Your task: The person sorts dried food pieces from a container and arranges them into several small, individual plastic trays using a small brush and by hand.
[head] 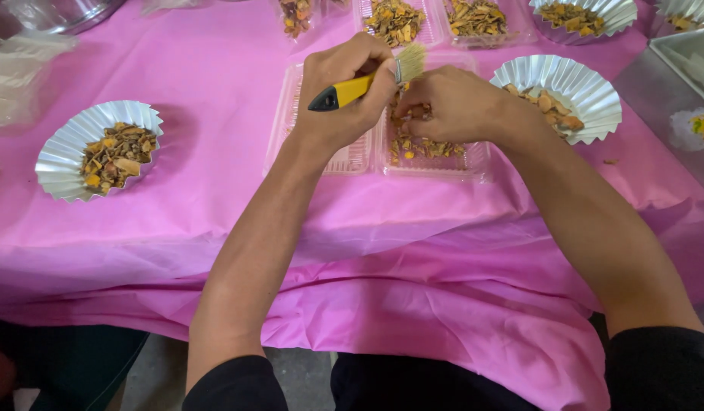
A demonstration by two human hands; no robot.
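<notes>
A pink cloth (215, 228) covers the table and hangs in folds over the near edge at the bottom of the frame, probably to catch crumbs. At centre lies a clear hinged tray (344, 156), opened flat, its right half holding orange-brown dried pieces (424, 146); it sits straight ahead of the person so both hands can meet over it. Foil cups flank it: one at the left (63, 152) and one at the right (587, 87), each with similar dried pieces, set within easy reach. More filled trays and cups line the top edge of the frame. Both forearms run up from the bottom corners and converge above the tray. The left hand (344, 91) is clamped in a fist on a brush (367, 84) with a yellow-and-black handle, bristles pointing up and right toward the other hand. The right hand (451, 103) curls palm-down, fingers pinched together over the pieces at the bristle tips; what it pinches is hidden, though it is likely one of the pieces, held up for brushing.
</notes>
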